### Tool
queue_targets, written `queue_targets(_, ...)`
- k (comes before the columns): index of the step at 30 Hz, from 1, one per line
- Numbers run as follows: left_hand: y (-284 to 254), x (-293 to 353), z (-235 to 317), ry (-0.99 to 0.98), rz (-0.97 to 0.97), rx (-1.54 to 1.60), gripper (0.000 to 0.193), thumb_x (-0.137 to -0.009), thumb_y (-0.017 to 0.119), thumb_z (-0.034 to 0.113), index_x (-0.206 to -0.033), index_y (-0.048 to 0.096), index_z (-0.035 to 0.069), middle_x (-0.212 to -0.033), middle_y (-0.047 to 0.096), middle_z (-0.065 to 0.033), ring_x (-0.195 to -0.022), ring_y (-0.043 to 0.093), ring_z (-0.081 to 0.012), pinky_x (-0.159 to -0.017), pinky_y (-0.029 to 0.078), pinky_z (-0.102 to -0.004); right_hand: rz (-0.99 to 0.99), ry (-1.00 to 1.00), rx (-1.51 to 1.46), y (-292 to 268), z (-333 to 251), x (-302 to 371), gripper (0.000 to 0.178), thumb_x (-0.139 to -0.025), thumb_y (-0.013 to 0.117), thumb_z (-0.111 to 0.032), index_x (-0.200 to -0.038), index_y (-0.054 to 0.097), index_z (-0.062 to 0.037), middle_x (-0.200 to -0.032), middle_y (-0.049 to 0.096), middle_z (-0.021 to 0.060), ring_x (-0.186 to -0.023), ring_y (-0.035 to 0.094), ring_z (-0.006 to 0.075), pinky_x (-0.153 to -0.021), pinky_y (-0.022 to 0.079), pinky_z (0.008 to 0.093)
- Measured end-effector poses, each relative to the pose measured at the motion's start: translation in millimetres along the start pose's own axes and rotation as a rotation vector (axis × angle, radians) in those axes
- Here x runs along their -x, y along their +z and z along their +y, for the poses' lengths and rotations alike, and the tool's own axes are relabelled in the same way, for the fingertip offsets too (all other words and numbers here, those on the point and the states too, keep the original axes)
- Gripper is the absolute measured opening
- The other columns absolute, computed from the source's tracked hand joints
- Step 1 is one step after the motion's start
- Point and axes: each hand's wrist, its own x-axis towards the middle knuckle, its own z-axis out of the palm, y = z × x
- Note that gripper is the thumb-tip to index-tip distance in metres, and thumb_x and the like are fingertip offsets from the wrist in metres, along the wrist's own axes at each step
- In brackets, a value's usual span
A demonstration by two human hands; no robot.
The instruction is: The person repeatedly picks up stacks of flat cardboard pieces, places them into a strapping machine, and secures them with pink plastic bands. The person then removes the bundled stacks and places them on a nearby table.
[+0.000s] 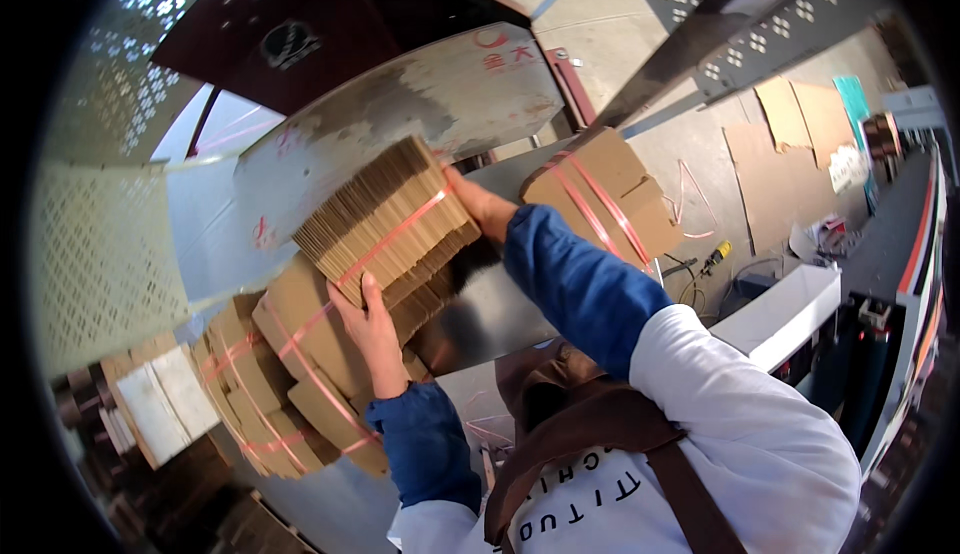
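Between my two hands is a bundle of folded cardboard pieces (390,216), bound with a pink strap that runs across its edges. My left hand (370,336) grips its near left end, the thumb on top beside the strap. Against the right end presses my right hand (480,204), its fingers mostly hidden behind the cardboard. The bundle sits tilted over a metal work surface (495,319). Left of my left hand, more strapped cardboard bundles (310,324) lean together. Another strapped cardboard stack (600,194) lies to the right of my right hand.
A dark red machine (290,39) with a worn metal plate (400,99) stands ahead. A perforated metal guard (770,34) rises at the upper right. Cardboard sheets (770,184) lie on the floor at right, near a long machine (890,284). A pale perforated panel (110,264) stands left.
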Motion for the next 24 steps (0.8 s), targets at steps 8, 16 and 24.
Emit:
queue_targets(8,15.5,54.1,-91.8,-0.106,-0.132,0.799,0.068,-0.098,0.058,0.045,-0.146,0.035,0.003,-0.142,0.049,-0.0113,-0.129,0.049,-0.0228,-0.111,0.036,-0.0382,-0.037,-0.686,1.161,67.3,-116.9,71.5,0.092,-0.085,0.047,-0.075,-0.148,0.043,-0.0075,-0.147,0.043,0.0235,-0.138,0.036,0.0404,-0.114,0.028,0.0461)
queue_targets(16,97.2,155.1,-192.2,-0.587,-0.370,1.182,0.072,-0.094,0.057,0.055,-0.146,0.039,0.008,-0.144,0.050,-0.0066,-0.131,0.050,-0.0239,-0.108,0.041,-0.0398,-0.074,-0.918,1.756,43.0,-20.2,98.9,0.089,-0.082,0.055,-0.071,-0.149,0.041,-0.0134,-0.149,0.039,0.0203,-0.138,0.035,0.0385,-0.111,0.025,0.0595)
queue_targets(24,-54.4,172.6,-46.1,-0.184,-0.451,0.280,0.024,-0.095,0.063,0.013,-0.116,0.058,0.002,-0.105,0.067,-0.0085,-0.089,0.065,-0.0177,-0.079,0.052,-0.0299,-0.116,-1.029,1.856,33.6,23.9,145.1,0.091,-0.079,0.059,-0.071,-0.149,0.039,-0.0172,-0.152,0.035,0.0160,-0.142,0.030,0.0339,-0.110,0.025,0.0634)
